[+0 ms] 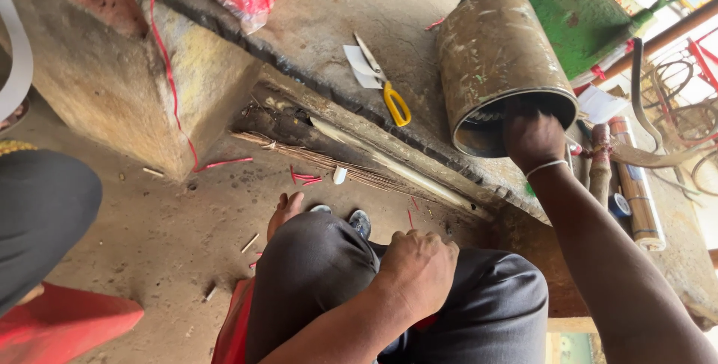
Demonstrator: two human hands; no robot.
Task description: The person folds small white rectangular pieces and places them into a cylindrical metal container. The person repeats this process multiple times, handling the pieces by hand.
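The big rusty metal can [499, 65] lies tipped on its side on the raised concrete ledge [329, 13], its open mouth turned toward me, and my right hand [532, 136] is pushed into that mouth, fingers gone inside, so I cannot tell whether they are spread or gripping anything in there. I judge the can to be the main worry: it rests on its round wall near the ledge's edge, and a tug from my hand could set it rolling off toward my knees [321, 259]. The rim looks thin and rough, and my wrist, with its pale band [546, 167], sits right against it; pulling out at an angle could scrape me. My left hand [419, 267] is curled into a loose fist on my thigh, holding nothing that I can see, so it does not steady the can. Farther out from my left hand, beyond the bundle of thin sticks [329, 161] in the groove, the yellow-handled scissors [383, 80] lie on a scrap of white paper [356, 61], well clear of both hands. Small red plastic bits [305, 178] scatter the floor near my foot [286, 207]; they might slip underfoot.
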